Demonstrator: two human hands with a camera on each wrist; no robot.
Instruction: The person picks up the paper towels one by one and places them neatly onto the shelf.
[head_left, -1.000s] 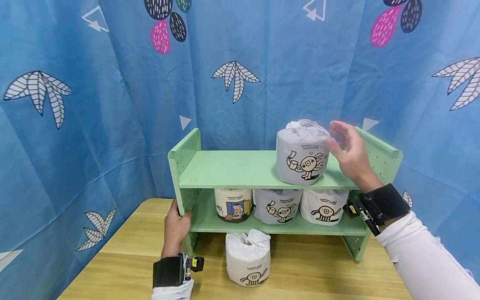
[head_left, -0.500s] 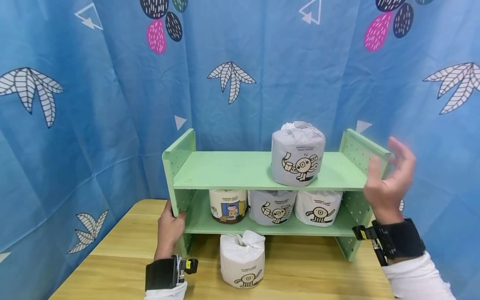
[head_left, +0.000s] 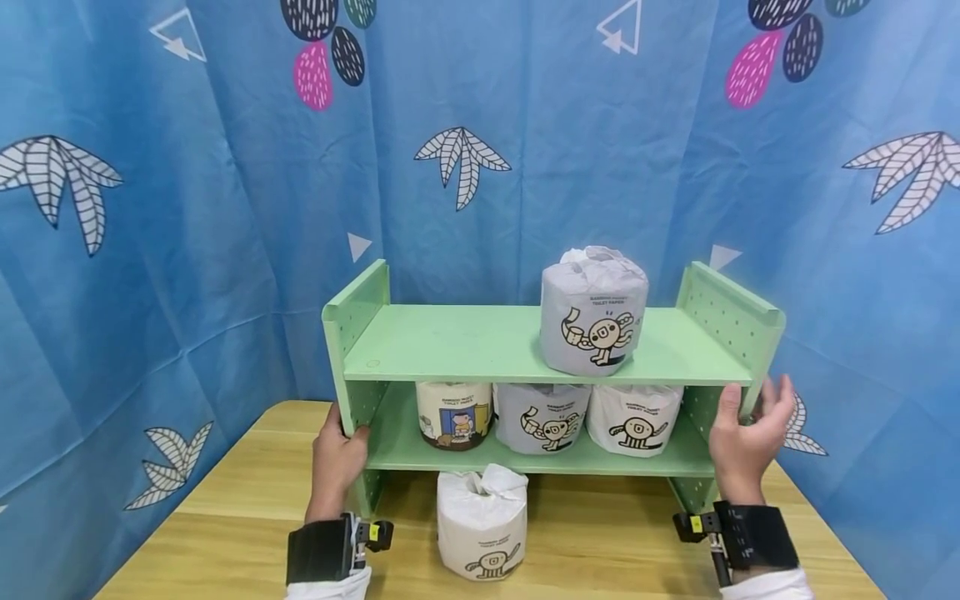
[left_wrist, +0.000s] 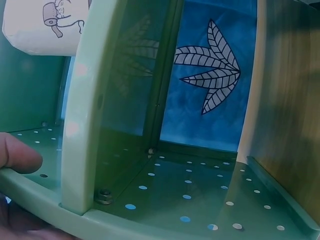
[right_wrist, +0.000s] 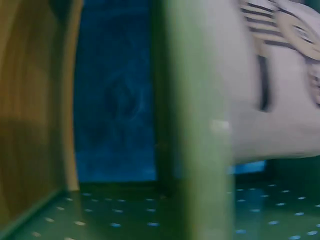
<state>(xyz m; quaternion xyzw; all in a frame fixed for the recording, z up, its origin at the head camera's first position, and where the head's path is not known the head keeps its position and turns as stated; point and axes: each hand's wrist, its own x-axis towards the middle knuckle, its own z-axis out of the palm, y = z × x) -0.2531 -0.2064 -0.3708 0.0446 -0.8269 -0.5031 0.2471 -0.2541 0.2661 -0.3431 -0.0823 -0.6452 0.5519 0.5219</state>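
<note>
A light green two-tier shelf [head_left: 465, 346] stands on the wooden table. My left hand [head_left: 337, 458] grips its left side panel, with the thumb [left_wrist: 20, 155] on the inner face and the fingers outside. Beside the right side panel is my right hand [head_left: 750, 437], its thumb and fingers spread on either side of the panel edge. One grey wrapped toilet paper roll [head_left: 592, 321] sits on the upper board, right of centre. Three more rolls line the lower board: a cream one [head_left: 453, 417], a grey one [head_left: 536, 425] and a white one [head_left: 637, 425].
Another white roll [head_left: 482, 525] stands on the wooden table [head_left: 225, 508], in front of the shelf and left of its middle. A blue patterned curtain [head_left: 465, 242] hangs close behind and to both sides.
My right hand has moved away from the grey upper roll, out to the right and down to the right side panel. The left hand keeps its grip on the shelf.
</note>
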